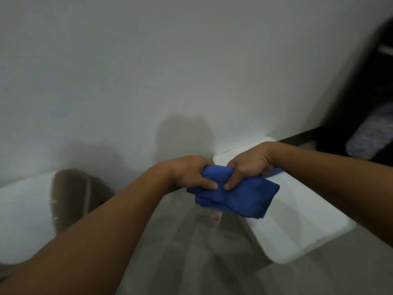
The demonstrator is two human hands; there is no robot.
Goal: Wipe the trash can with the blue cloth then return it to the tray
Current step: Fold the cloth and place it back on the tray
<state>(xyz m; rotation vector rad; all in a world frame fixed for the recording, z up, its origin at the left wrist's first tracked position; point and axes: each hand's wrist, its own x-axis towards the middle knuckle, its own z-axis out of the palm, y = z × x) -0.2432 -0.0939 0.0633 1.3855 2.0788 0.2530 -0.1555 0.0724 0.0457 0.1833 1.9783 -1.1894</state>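
Note:
A bunched blue cloth (238,196) hangs in front of me, gripped from above by both hands. My left hand (191,173) holds its left end and my right hand (248,165) holds the top, thumbs nearly touching. Below and right of the cloth lies a white tray (297,226) on the floor against the wall; the cloth's right part overhangs the tray's left edge. At the lower left is a round white object with a grey-brown opening (27,211), probably the trash can; the blur hides its details.
A white wall (170,71) fills the upper view. At the far right stands dark furniture (370,86) with a grey bundle (370,135) low beside it. Grey floor (191,252) runs between the white object and the tray.

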